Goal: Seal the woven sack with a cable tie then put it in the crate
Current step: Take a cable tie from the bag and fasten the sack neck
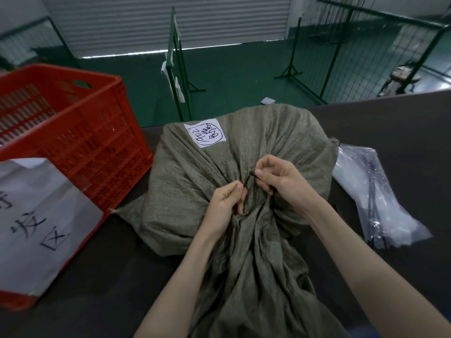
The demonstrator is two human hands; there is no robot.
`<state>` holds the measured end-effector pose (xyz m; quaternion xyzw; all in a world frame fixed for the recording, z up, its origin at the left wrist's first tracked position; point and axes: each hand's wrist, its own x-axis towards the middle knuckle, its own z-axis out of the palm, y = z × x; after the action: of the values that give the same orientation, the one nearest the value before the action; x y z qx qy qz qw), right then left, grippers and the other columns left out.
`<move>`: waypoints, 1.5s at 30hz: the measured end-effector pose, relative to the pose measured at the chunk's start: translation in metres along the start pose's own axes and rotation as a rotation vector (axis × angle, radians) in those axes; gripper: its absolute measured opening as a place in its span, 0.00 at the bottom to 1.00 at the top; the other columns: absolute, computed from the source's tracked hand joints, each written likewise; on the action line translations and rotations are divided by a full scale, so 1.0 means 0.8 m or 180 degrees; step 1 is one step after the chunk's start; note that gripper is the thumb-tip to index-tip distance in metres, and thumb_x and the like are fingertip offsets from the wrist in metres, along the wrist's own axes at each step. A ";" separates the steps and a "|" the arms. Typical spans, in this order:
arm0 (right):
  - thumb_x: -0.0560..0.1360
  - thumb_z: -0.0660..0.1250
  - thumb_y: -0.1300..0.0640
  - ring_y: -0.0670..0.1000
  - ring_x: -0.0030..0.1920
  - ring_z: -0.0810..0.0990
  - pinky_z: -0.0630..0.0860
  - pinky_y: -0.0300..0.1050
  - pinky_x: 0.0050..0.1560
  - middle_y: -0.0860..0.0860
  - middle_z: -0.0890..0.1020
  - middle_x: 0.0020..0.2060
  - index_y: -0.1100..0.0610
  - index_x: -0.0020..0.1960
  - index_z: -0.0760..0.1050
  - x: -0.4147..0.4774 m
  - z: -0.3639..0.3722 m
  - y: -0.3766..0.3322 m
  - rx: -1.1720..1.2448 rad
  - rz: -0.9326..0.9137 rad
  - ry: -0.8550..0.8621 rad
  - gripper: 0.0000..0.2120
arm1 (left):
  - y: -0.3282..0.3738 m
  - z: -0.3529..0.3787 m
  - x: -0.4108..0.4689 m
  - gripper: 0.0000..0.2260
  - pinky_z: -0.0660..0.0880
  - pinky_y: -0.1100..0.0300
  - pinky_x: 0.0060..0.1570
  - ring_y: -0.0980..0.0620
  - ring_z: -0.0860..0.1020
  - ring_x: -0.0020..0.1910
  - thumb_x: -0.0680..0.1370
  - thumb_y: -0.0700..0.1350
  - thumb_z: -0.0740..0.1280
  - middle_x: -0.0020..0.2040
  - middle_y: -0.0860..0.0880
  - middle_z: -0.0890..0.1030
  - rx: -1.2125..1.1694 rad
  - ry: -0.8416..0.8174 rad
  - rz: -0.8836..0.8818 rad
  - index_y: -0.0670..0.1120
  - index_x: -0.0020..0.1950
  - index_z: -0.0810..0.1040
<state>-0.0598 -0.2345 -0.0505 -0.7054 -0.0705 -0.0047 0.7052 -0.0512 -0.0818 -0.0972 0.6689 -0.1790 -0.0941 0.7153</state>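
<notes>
A grey-green woven sack [185, 181] lies on the dark table, full and bunched at its neck toward me, with a white handwritten label [205, 135] on its far side. A thin black cable tie [247, 181] crosses the gathered neck. My left hand [225, 203] pinches one end of the tie, fingers closed against the cloth. My right hand [278, 176] pinches the other end just above it. The red plastic crate [80, 132] stands to the left of the sack, open-topped, with a white paper sign [41, 223] on its near wall.
A clear plastic bag of black cable ties [373, 198] lies on the table [402, 132] right of the sack. Beyond the table edge lie a green floor, green wire-mesh fence panels [177, 67], and a roller shutter.
</notes>
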 end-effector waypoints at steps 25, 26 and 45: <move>0.77 0.60 0.69 0.43 0.22 0.65 0.62 0.33 0.24 0.46 0.69 0.20 0.59 0.40 0.68 0.000 0.001 0.000 -0.0022 0.0053 0.0012 0.09 | -0.002 -0.011 0.002 0.15 0.63 0.68 0.32 0.60 0.66 0.26 0.79 0.46 0.56 0.22 0.54 0.70 -0.0048 -0.0229 -0.0029 0.46 0.32 0.68; 0.77 0.60 0.69 0.43 0.22 0.65 0.63 0.33 0.24 0.46 0.69 0.20 0.59 0.40 0.68 0.000 0.001 0.001 -0.0020 0.0058 0.0016 0.09 | -0.002 -0.012 0.003 0.15 0.63 0.68 0.32 0.59 0.66 0.26 0.79 0.46 0.56 0.22 0.54 0.69 -0.0045 -0.0235 -0.0029 0.46 0.32 0.68; 0.72 0.67 0.69 0.48 0.29 0.72 0.71 0.38 0.33 0.52 0.74 0.33 0.60 0.41 0.70 -0.005 0.006 0.001 -0.0299 -0.0108 -0.0005 0.08 | -0.004 -0.010 0.000 0.14 0.63 0.68 0.30 0.61 0.66 0.24 0.78 0.48 0.56 0.21 0.53 0.70 -0.0013 -0.0161 -0.0023 0.45 0.34 0.69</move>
<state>-0.0643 -0.2303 -0.0519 -0.7364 -0.0827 -0.0195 0.6711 -0.0477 -0.0746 -0.1007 0.6655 -0.1944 -0.1139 0.7116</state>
